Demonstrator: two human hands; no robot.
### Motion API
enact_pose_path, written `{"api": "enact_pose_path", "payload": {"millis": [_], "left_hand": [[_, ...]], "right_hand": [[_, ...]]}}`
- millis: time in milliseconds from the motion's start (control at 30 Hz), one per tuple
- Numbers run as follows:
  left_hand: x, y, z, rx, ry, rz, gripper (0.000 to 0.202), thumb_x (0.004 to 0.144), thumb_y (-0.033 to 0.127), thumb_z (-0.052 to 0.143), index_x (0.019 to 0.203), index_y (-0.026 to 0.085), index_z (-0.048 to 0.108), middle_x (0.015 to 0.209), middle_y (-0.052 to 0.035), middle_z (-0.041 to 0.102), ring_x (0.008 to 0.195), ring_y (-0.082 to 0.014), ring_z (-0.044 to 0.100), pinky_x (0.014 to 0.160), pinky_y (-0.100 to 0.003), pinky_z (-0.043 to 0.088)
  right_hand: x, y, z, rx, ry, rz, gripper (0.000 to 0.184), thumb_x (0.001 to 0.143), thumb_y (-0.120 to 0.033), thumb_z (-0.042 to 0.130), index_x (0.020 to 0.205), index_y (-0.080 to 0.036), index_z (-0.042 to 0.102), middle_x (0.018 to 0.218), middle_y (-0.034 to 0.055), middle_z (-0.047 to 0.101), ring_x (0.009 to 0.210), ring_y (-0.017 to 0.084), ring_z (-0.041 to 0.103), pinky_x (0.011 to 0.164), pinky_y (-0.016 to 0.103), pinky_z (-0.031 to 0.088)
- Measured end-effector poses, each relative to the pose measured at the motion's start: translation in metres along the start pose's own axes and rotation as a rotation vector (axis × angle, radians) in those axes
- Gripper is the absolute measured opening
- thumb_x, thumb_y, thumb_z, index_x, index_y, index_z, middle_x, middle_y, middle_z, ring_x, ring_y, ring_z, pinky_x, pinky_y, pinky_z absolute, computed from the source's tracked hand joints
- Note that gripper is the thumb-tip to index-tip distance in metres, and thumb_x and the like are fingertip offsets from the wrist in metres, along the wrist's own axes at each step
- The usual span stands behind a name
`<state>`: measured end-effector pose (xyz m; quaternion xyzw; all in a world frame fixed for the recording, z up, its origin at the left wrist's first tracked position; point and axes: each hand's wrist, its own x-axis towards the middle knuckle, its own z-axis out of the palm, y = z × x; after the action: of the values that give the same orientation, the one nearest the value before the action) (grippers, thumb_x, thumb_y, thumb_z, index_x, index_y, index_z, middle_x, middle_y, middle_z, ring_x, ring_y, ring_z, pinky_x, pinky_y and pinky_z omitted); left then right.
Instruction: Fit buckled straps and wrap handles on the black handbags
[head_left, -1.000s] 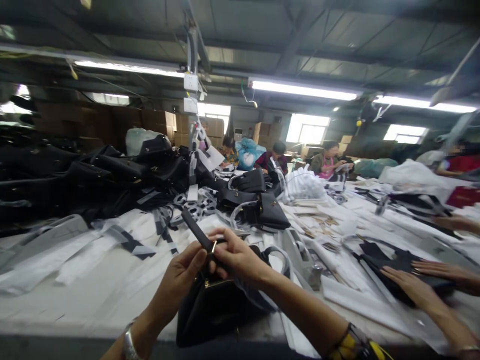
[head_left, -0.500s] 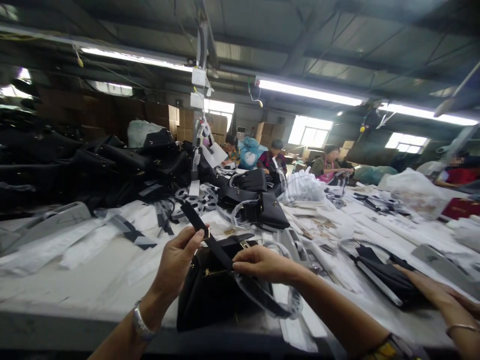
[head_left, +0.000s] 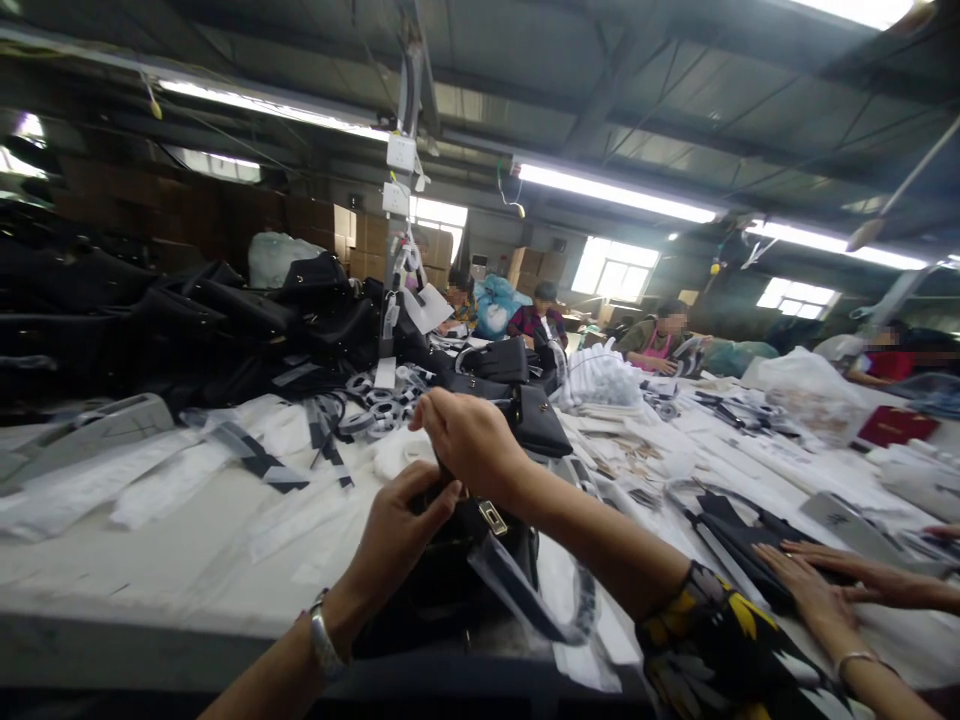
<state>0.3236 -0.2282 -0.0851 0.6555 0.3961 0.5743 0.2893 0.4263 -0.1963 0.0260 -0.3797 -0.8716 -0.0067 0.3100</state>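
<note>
Here the black handbag (head_left: 442, 600) stands at the near edge of the desk (head_left: 150, 580), right under both of the person's hands and largely covered by them. The left hand (head_left: 397, 535) sits on the bag's top from the left, fingers curled and closed over its upper edge, a metal bracelet (head_left: 324, 645) on the wrist. The right hand (head_left: 469, 440) hangs just above the bag and a little farther off, bunched with the knuckles up and the fingertips turned down toward the bag's top; whatever it pinches is hidden behind the hand itself, so its grip cannot be told. A gold clasp (head_left: 493, 517) shows just below that wrist, and a dark strap in clear plastic (head_left: 525, 598) droops off the bag's right side. The bag's front is in shadow and hard to read. To the near right, a co-worker's hand (head_left: 806, 590) lies flat on another dark piece.
</note>
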Motion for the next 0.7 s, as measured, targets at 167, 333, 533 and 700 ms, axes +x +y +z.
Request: {"api": "enact_pose_path", "payload": {"millis": [167,333,533,700], "left_hand": [[0.006,0.002,0.004,0.018,0.102,-0.01,0.014,0.088,0.03,0.061,0.084,0.019,0.068,0.083,-0.0012,0.068,0.079,-0.0175,0.062,0.077,-0.028,0.048],[0.009,-0.007,0.002,-0.032,0.245,0.041,0.02,0.085,0.034,0.066,0.096,0.018,0.071,0.107,-0.0062,0.07,0.104,-0.0229,0.061,0.093,-0.031,0.045],[0.008,-0.01,0.013,-0.193,-0.073,-0.131,0.029,0.085,0.041,0.066,0.097,0.016,0.072,0.093,-0.006,0.073,0.092,-0.0243,0.066,0.084,-0.033,0.05],[0.008,-0.007,0.021,-0.216,-0.407,-0.09,0.03,0.085,0.041,0.068,0.106,0.02,0.073,0.102,-0.0046,0.074,0.094,-0.0227,0.067,0.086,-0.031,0.05]], "right_hand": [[0.016,0.004,-0.011,0.419,0.062,0.031,0.031,0.101,-0.044,0.041,0.113,-0.021,0.059,0.1,0.0033,0.074,0.094,0.016,0.068,0.084,0.027,0.046],[-0.015,0.014,0.009,0.375,-0.079,0.125,0.026,0.091,-0.028,0.059,0.116,-0.022,0.059,0.091,0.0026,0.071,0.086,0.019,0.066,0.08,0.029,0.047],[0.006,0.017,0.02,0.981,-0.028,0.131,0.016,0.095,-0.025,0.047,0.083,-0.02,0.055,0.066,-0.0034,0.054,0.071,0.014,0.06,0.079,0.029,0.048],[0.067,-0.007,-0.019,1.521,0.211,0.017,0.012,0.095,-0.03,0.052,0.086,-0.022,0.055,0.068,-0.0061,0.045,0.057,0.008,0.045,0.081,0.027,0.05]]}}
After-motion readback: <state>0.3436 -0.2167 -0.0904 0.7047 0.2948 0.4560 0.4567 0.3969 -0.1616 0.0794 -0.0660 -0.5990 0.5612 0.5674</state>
